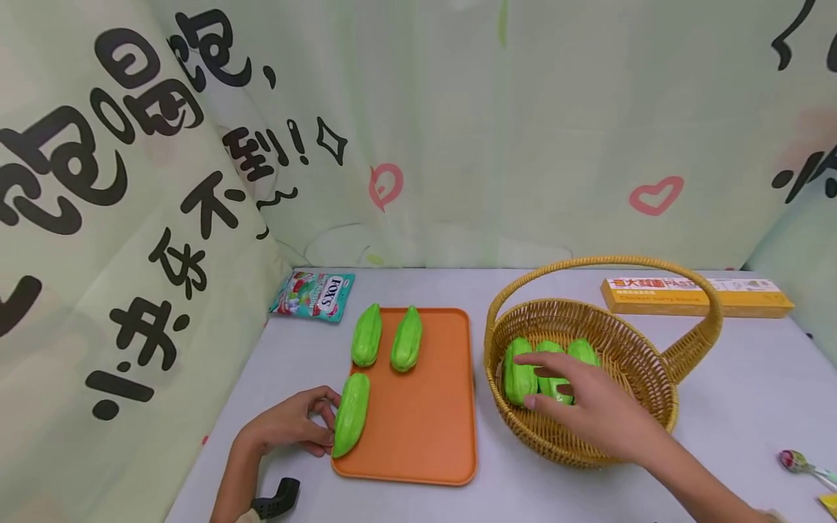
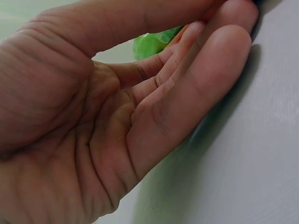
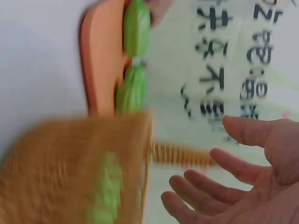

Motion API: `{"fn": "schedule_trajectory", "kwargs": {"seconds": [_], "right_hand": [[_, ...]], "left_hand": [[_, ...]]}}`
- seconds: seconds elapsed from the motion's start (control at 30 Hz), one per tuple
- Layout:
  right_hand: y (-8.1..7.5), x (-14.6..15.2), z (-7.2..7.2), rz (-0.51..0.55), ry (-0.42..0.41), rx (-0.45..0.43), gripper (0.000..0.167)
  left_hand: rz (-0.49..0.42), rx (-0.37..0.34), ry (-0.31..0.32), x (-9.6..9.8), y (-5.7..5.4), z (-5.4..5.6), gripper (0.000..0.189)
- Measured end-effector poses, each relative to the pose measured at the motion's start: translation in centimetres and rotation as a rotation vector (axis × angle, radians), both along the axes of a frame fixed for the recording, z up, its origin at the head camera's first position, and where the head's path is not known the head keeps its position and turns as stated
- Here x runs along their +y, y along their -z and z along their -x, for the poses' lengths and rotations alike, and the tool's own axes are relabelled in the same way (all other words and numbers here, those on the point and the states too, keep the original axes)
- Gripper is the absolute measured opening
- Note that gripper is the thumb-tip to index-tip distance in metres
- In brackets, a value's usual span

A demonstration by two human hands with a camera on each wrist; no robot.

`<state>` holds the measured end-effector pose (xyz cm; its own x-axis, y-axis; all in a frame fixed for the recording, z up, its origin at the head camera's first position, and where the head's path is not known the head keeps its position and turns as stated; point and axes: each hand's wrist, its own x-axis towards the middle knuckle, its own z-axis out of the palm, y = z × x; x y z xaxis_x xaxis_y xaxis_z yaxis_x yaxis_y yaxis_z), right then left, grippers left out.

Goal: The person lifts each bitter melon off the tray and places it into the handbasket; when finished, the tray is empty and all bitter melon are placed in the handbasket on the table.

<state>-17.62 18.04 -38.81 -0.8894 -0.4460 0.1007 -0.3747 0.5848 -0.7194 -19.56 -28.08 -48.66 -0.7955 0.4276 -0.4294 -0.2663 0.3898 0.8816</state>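
Note:
My left hand (image 1: 304,421) rests on the table at the left edge of the orange tray (image 1: 425,421), fingers loosely bent. Its fingertips lie right beside a green ribbed gourd-like vegetable (image 1: 352,415) on the tray. In the left wrist view the palm (image 2: 93,116) shows nothing in it. Two more such gourds (image 1: 366,335) lie at the tray's far end. Over the wicker basket (image 1: 637,363), my right hand (image 1: 588,403) is spread, thumb and fingers apart, holding nothing. Beneath it, green gourds (image 1: 519,372) lie in the basket, partly hidden by the hand.
A teal FOX'S candy bag (image 1: 314,294) lies behind the tray at left. Behind the basket is a yellow pasta box (image 1: 696,298). The basket's tall handle (image 1: 608,261) arches over it. At right lies a small flower-like item (image 1: 794,460). Printed curtains enclose the table.

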Motion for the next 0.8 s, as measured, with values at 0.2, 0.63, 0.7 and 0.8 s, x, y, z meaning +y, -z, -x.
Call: {"fn": "schedule_trajectory", "kwargs": {"seconds": [0.2, 0.63, 0.7, 0.8], "right_hand": [[1.5, -5.5, -0.6, 0.044, -0.085, -0.038, 0.044], [3.2, -14.4, -0.7, 0.147, -0.193, -0.132, 0.048], [4.2, -15.7, 0.2, 0.203, -0.185, -0.207, 0.048], [5.8, -17.5, 1.2, 0.262, -0.157, -0.265, 0.049]], "left_hand": [[0.004, -0.007, -0.009, 0.0, -0.1, 0.0, 0.055], [0.009, 0.000, -0.006, 0.3, -0.4, 0.1, 0.055], [0.008, -0.001, -0.008, 0.3, -0.4, 0.1, 0.055], [-0.001, -0.002, -0.006, 0.3, -0.3, 0.0, 0.055]]}}
